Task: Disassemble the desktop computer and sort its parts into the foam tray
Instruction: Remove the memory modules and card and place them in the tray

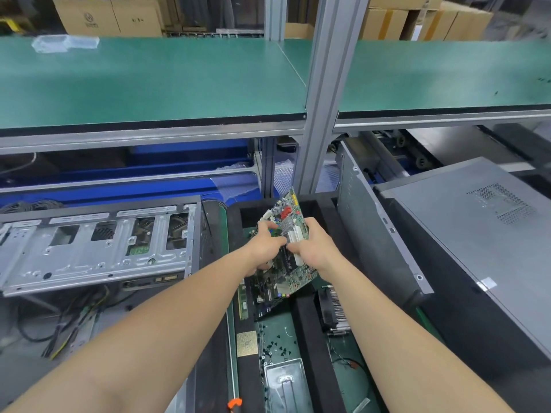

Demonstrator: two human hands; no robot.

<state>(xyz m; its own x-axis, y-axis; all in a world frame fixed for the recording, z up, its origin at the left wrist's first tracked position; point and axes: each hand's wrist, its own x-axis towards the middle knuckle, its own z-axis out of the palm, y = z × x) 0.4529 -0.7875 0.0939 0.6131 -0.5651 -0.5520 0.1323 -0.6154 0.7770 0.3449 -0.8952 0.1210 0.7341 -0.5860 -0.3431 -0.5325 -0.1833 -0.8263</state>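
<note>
Gripping the flat green motherboard (293, 277), which is studded with white slots and red and blue connectors, both hands hold it tilted in the air above the far middle compartment of the black foam tray (308, 338). The left hand (264, 244) curls round the board's left edge and the right hand (316, 253) round its right edge, with thumbs on the populated face. The board's near corner hangs low, close to a slim green memory stick (243, 296); I cannot tell whether it touches the foam. Nearer in the tray lie a square gold-coloured processor chip (247, 343) and a scatter of small black screws (274, 350). A finned metal heatsink (334, 311) sits in the right compartment. The stripped silver metal chassis (98, 251) lies on the counter to the left.

The board is probably light and fairly stiff but fragile. It could flex if carried by one corner, and the solder points underneath are likely prickly. The bare edges are the safest hold, away from slots and tall components. It should probably go down flat, so that no corner digs into the foam or lands on the memory stick.
</note>
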